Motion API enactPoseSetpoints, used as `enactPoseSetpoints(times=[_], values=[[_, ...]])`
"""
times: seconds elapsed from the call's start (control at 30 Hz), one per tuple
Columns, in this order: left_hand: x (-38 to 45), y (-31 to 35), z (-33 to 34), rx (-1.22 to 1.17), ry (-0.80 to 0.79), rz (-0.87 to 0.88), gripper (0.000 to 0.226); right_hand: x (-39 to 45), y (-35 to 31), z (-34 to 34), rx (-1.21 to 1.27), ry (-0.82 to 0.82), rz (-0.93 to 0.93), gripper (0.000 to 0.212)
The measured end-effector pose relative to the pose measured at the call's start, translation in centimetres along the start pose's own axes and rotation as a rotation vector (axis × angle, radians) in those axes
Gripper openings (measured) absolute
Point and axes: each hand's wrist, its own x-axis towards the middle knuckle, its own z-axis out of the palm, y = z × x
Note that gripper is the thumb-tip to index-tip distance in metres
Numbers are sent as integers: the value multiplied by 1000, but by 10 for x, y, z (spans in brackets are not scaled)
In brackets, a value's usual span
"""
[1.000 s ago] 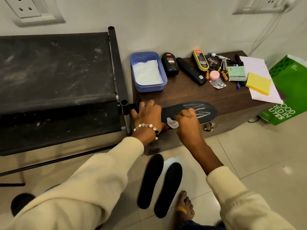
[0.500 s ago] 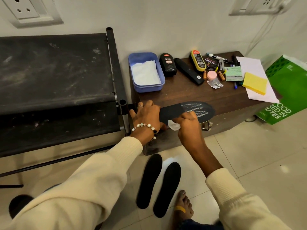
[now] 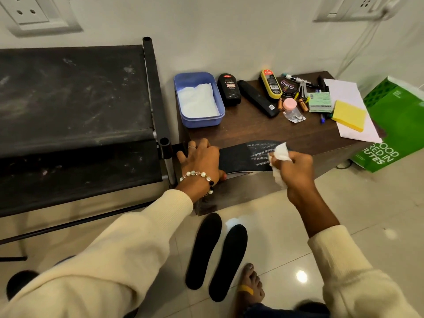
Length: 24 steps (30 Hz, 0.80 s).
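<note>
Head view. The insole (image 3: 241,157) lies flat along the near edge of the counter (image 3: 252,130), running from 9 to 3 o'clock, patterned face up. Your left grip (image 3: 202,159) is spread flat on its 9 o'clock end, fingers fairly straight, pressing it down and holding nothing. Your right grip (image 3: 296,171) is narrow, pinched round a crumpled white wipe (image 3: 280,153) at the insole's 3 o'clock end, over the pattern. Whether the wipe touches the insole or sits just above it is not clear. Judgement: the wiping is mid-course, with the stroke now at the toe end. No wet or clean line shows, so you cannot read how much of this face is done. Two plain black insoles (image 3: 203,251) lie side by side on the floor at 6 o'clock of the counter, and nothing shows whether they are finished or waiting. The blue tub (image 3: 202,122) at 11 o'clock of the insole holds white sheets, so fresh wipes look close to hand. Likely left to do: finish this face, then deal with the pair on the floor.
</note>
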Motion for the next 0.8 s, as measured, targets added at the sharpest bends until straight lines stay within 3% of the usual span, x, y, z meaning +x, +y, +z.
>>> enactPoseSetpoints(times=[0.07, 0.13, 0.27, 0.4, 0.53, 0.7, 0.8], values=[[1, 1, 3, -2, -1, 6, 67, 5, -3, -11, 154, 29, 160, 15], [1, 3, 6, -16, 10, 11, 72, 8, -1, -16, 158, -6, 167, 16], [1, 8, 10, -20, 40, 31, 76, 7, 2, -6, -28, -120, -13, 18], [3, 13, 13, 3, 49, 45, 71, 5, 5, 4, -501, -101, -301, 22], [6, 13, 13, -11, 35, 38, 69, -1, 0, 13, -752, -73, -499, 19], [9, 13, 12, -16, 19, 35, 72, -6, -11, 12, -840, -248, -543, 21], [9, 11, 12, -22, 19, 39, 69, 1, -9, 2, -826, -131, -491, 31]])
